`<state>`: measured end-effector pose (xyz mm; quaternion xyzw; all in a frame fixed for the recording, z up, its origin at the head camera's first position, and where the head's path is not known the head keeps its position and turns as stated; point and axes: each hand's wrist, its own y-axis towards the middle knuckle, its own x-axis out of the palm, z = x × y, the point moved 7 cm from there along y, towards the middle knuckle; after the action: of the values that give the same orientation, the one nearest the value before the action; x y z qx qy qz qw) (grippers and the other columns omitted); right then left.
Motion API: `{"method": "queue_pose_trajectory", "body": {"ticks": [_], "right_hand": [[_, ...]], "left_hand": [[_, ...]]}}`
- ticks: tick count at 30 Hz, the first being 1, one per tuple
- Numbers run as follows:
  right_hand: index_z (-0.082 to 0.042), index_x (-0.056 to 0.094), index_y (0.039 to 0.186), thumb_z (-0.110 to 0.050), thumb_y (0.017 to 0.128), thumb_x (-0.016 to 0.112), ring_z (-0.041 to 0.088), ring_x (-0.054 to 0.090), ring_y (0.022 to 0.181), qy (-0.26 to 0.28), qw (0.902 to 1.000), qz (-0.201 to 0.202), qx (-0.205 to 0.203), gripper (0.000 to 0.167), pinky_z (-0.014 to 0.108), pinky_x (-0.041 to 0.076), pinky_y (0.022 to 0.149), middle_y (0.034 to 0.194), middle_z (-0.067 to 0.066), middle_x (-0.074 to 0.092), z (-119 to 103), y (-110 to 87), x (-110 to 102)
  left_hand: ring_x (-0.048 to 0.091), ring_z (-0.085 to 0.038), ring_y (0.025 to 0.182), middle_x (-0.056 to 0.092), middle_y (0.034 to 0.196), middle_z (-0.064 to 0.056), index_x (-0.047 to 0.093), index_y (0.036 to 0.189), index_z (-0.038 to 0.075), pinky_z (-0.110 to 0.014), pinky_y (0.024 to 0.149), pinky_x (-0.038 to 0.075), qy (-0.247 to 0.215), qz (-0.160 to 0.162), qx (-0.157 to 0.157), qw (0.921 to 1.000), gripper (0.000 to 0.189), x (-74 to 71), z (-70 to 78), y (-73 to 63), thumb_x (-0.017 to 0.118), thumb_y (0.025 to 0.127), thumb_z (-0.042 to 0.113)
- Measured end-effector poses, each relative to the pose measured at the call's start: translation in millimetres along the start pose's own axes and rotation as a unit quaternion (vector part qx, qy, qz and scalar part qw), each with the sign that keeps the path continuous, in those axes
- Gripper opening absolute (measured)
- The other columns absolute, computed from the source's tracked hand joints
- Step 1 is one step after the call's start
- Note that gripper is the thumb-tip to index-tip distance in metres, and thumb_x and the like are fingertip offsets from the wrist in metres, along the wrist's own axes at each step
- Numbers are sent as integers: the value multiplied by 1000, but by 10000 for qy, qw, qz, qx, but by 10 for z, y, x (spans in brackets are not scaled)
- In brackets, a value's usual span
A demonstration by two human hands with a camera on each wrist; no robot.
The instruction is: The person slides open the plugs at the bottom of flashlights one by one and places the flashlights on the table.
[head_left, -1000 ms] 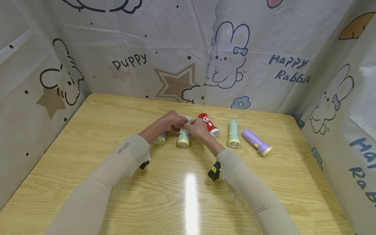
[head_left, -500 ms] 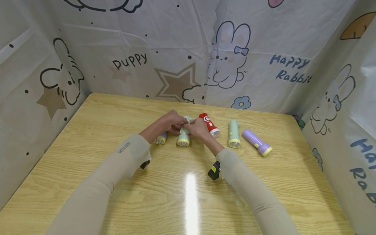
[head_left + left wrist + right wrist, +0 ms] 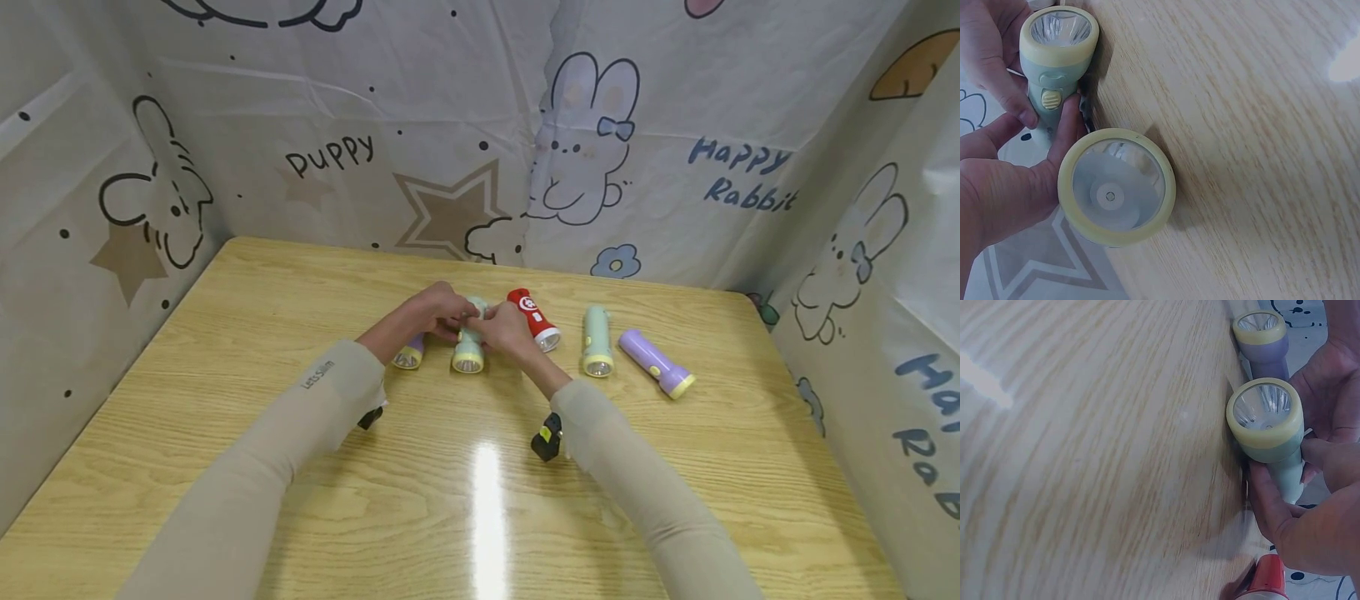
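both hands are gripping the same green flashlight [image 3: 468, 354], which is near the middle of the row toward the back of the table [image 3: 375, 517], its pale yellow rim and clear lens facing the person. the left hand [image 3: 441, 312] pinches it from the left, thumb and fingers about the narrow body behind the head. the right hand [image 3: 508, 327] pinches it from the right, its fingertips close to those of the other hand. a ridged yellow switch [image 3: 1052, 99] shows on the upper side of the body, just behind the head. whether the whole length rests on the wood i cannot tell, as the fingers cover much of the back part

just left of it is a purple flashlight [image 3: 408, 357], mostly hidden by the left wrist and hand, its yellow-rimmed lens also toward the person. just beyond the right hand, and partly covered by it, lies a red flashlight [image 3: 534, 318] with a white rim, set at a slant. farther right, apart from the hands, a second green flashlight [image 3: 597, 337] lies lens forward, and beside it another purple flashlight [image 3: 654, 362] lies diagonally, head toward the near right. a printed sheet [image 3: 450, 100] with rabbits, stars and lettering hangs behind
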<state>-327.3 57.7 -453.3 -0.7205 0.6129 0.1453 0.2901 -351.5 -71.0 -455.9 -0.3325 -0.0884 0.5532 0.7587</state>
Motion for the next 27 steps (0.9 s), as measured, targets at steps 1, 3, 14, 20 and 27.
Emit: {"method": "queue_pose_trajectory", "body": {"ticks": [1, 3, 14, 20, 27], "right_hand": [[-11, 49, 60, -29, 93, 73, 12, 58, 56, 2, 10000, -14, -18, 44, 20, 51, 50, 62, 3, 59, -2, 0, 1], [-11, 48, 59, -28, 93, 73, 11, 57, 55, -14, 10000, -36, -42, 45, 18, 49, 48, 60, 3, 58, -4, 0, 3], [-12, 48, 58, -30, 91, 73, 11, 54, 52, -145, 9999, 38, -70, 45, 18, 44, 45, 57, 1, 56, -8, -10, -9], [-12, 47, 57, -31, 91, 73, 9, 49, 49, -244, 9997, 62, -9, 46, 18, 40, 43, 55, 0, 54, 8, -8, -23], [-12, 49, 58, -30, 89, 76, 9, 47, 47, -311, 9995, 43, -42, 45, 18, 38, 43, 55, -1, 55, 1, -18, -33]], "left_hand": [[57, -23, 89, 51, 103, -13, 51, 122, -8, -35, 84, 59, 22, -1, 17, 10000, 36, 0, 2, -7, 65, 97, 12], [57, -23, 89, 51, 102, -14, 51, 122, -8, -35, 85, 59, 27, -7, 35, 10000, 35, 3, 7, -25, 65, 97, 12], [56, -22, 85, 51, 97, -12, 50, 121, -10, -36, 83, 59, 70, 27, 169, 9998, 35, 7, 30, -72, 65, 97, 10], [55, -21, 80, 49, 94, -12, 48, 123, -10, -35, 79, 61, 152, 94, 187, 9997, 38, 4, 40, -56, 66, 96, 10], [54, -21, 79, 49, 93, -12, 48, 123, -11, -37, 84, 59, 153, 48, 242, 9996, 39, 29, 48, -59, 66, 96, 9]]}}
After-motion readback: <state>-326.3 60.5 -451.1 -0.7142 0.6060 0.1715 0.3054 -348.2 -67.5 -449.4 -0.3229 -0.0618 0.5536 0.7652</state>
